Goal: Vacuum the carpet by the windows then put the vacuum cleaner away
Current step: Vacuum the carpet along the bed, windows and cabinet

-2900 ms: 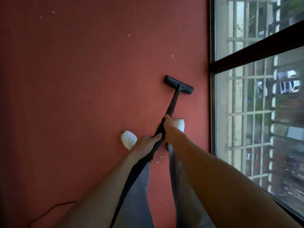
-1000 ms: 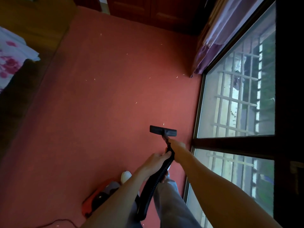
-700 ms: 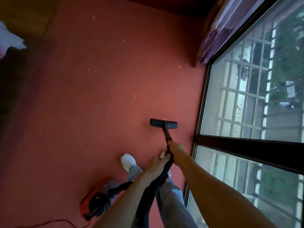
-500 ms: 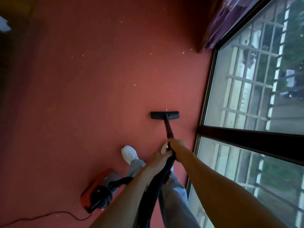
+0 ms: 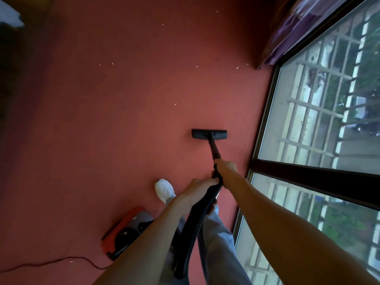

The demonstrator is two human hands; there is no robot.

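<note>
The vacuum cleaner [image 5: 125,233] sits on the red carpet [image 5: 102,130]; both hands, the left hand [image 5: 198,187] and the right hand [image 5: 225,166], grip its black hose [image 5: 197,223]; its floor head [image 5: 209,134] lies flat near the window [image 5: 320,112].

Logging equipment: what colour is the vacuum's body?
Vacuum body is red, grey and black on top; head view.

The flat red floor carpet [image 5: 123,120] is showing a matt, short-napped textile surface. The black bar-shaped plastic floor nozzle [image 5: 209,134] and the black straight plastic wand [image 5: 213,148] are reading smooth and matt. The black ribbed plastic hose [image 5: 195,229] is appearing corrugated. The red-and-grey plastic vacuum body [image 5: 123,231] is giving slight gloss. The purple cloth curtain [image 5: 298,23] is showing soft sheen.
</note>
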